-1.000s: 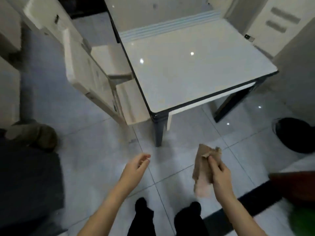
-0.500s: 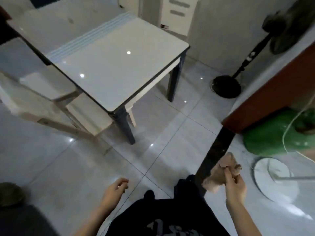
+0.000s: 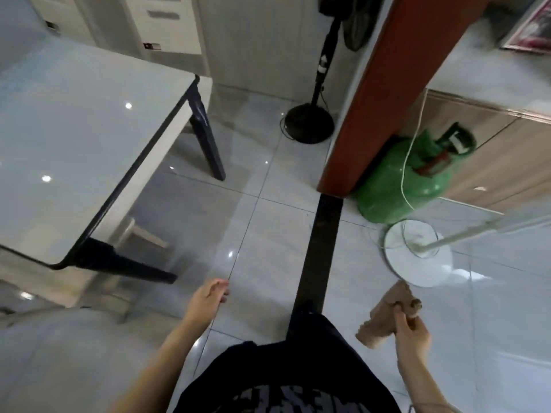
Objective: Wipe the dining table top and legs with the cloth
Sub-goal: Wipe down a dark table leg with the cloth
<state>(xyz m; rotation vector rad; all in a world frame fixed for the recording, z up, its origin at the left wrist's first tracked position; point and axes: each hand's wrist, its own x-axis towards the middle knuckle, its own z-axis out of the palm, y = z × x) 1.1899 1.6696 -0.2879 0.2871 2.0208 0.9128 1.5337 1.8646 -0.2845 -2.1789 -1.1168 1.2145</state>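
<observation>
I am gripping the crumpled brown cloth (image 3: 384, 318) in my right hand (image 3: 413, 335), thumb and fingers pinching its bunched top, and it is hanging in the air at the lower right of the frame, touching nothing else. Over the last second my view has been swinging to the right: the dining table (image 3: 74, 144), which was filling the upper middle, is now sitting at the left edge, and the cloth has been drifting further from it, so the two are well apart. I judge that no wiping is under way yet, neither on the glossy top nor on the dark near leg (image 3: 125, 265) or the far leg (image 3: 207, 135). My left hand (image 3: 207, 299) is hanging loosely curled at lower centre, holding nothing, near the corner leg but not touching it. Beyond the table, a black fan base (image 3: 308, 123) is standing near the far leg, which may crowd me there. To the right a red-brown post (image 3: 366, 99), a green gas cylinder (image 3: 396, 180) and a white fan base (image 3: 417, 254) with trailing cord are clustering, so I am minding my footing.
</observation>
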